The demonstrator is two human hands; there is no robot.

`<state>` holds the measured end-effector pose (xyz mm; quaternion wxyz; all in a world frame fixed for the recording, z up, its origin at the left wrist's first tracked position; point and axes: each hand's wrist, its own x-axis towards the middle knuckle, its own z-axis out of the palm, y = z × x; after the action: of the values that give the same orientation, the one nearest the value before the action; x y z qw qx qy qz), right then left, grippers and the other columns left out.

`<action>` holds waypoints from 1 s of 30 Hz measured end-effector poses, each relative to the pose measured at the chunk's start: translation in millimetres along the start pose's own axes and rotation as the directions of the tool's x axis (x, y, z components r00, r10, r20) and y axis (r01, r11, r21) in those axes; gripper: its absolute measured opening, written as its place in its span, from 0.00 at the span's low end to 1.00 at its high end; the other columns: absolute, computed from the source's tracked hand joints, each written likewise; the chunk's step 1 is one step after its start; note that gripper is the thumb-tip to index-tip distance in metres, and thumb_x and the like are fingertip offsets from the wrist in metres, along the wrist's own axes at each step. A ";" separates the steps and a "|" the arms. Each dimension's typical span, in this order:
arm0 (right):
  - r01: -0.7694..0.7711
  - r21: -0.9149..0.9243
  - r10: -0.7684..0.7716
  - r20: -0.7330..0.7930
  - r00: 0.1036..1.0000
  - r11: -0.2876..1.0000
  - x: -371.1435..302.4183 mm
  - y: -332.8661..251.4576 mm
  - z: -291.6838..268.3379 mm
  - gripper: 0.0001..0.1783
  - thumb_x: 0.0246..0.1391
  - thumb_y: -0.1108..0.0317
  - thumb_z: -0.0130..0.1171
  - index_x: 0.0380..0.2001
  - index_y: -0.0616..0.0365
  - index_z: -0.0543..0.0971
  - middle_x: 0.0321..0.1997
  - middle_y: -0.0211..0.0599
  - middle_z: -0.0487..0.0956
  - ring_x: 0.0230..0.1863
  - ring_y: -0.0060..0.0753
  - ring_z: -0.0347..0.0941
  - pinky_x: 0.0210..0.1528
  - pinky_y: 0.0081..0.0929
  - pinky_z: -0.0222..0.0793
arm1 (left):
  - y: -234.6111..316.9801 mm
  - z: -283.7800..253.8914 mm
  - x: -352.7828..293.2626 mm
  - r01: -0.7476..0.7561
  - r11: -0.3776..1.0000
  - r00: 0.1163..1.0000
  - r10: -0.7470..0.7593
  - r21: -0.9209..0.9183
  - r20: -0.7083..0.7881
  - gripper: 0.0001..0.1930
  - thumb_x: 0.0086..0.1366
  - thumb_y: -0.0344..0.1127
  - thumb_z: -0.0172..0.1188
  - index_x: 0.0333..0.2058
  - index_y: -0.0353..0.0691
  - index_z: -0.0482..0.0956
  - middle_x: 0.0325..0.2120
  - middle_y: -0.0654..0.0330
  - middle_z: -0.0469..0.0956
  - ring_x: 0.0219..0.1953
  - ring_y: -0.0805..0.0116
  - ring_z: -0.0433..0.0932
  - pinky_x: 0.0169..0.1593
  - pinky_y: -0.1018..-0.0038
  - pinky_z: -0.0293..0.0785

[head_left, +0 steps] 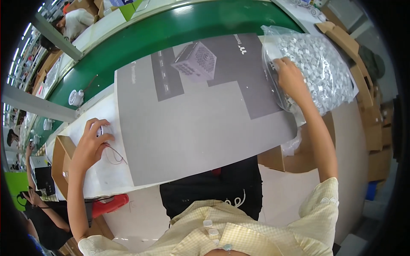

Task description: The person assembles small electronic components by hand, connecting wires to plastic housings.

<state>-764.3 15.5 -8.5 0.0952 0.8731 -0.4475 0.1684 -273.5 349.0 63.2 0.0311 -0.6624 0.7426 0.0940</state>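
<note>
Holding a white round part [103,130] in the left hand [90,144], with thumb and fingers curled about its sides — near the left end of the white surface [100,177], just off the left edge of a grey printed sheet [183,132]. Trailing thin wires [116,152] from beneath that hand toward the sheet. Reaching with the right hand [292,81] to the far right corner of the surface, well apart from the left, with fingers bent over the left side of a clear plastic bag [270,32] full of small pale pieces [322,64]. Cannot tell there, for want of a clear view of the fingertips, between pinching a piece, gripping the plastic and merely resting.

Having the sheet spread between both hands and out to the near edge, printed with darker blocks and a picture of a boxy device [196,64]. Wearing a pale yellow checked top [265,239], with black cloth [209,187] over the lap below the near edge.

Flanked at the left edge by an open cardboard box [62,164], and below the right edge by an open carton [309,158]. Facing, past the far edge, a green conveyor belt [171,30] — with white round units [76,97] along its left stretch. Sharing the room with a co-worker in black [47,226], beyond the left edge.
</note>
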 end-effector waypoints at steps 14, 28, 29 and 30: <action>-0.049 0.685 0.030 0.041 0.999 0.727 -18.3 -95.4 -64.4 0.15 0.51 0.80 0.64 0.45 0.60 0.83 0.43 0.40 0.83 0.38 0.32 0.80 0.45 0.27 0.76 | 87.2 18.1 75.5 0.176 0.932 0.927 -0.265 -0.316 -0.266 0.10 0.57 0.28 0.68 0.39 0.46 0.86 0.52 0.52 0.73 0.52 0.51 0.75 0.52 0.61 0.73; -0.169 0.979 0.053 0.164 0.985 0.111 -40.3 -155.6 -71.5 0.24 0.57 0.82 0.60 0.58 0.69 0.74 0.50 0.45 0.81 0.44 0.27 0.79 0.47 0.22 0.75 | 136.4 48.8 165.9 -0.328 0.945 0.804 0.273 -0.010 -0.528 0.18 0.53 0.25 0.58 0.45 0.39 0.80 0.32 0.54 0.78 0.38 0.55 0.78 0.45 0.60 0.74; -0.176 0.978 0.052 0.171 0.984 0.115 -40.8 -157.0 -72.0 0.24 0.57 0.82 0.60 0.58 0.69 0.74 0.50 0.45 0.81 0.44 0.27 0.79 0.47 0.22 0.75 | 139.4 46.6 168.1 -0.348 0.931 0.836 0.255 -0.110 -0.485 0.17 0.54 0.25 0.58 0.44 0.39 0.80 0.31 0.52 0.78 0.38 0.55 0.78 0.43 0.60 0.75; -0.188 0.957 0.058 0.179 0.982 0.219 -40.9 -158.6 -73.5 0.23 0.59 0.80 0.59 0.58 0.68 0.73 0.49 0.45 0.81 0.43 0.26 0.78 0.46 0.22 0.74 | 141.5 44.9 171.1 -0.347 0.930 0.838 0.251 -0.118 -0.485 0.17 0.54 0.25 0.58 0.44 0.39 0.80 0.31 0.52 0.78 0.38 0.55 0.78 0.43 0.60 0.75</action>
<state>-672.8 161.7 41.5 -0.5038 0.7126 -0.3181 0.3704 -437.7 204.7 3.9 -0.2287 -0.5405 0.8096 0.0121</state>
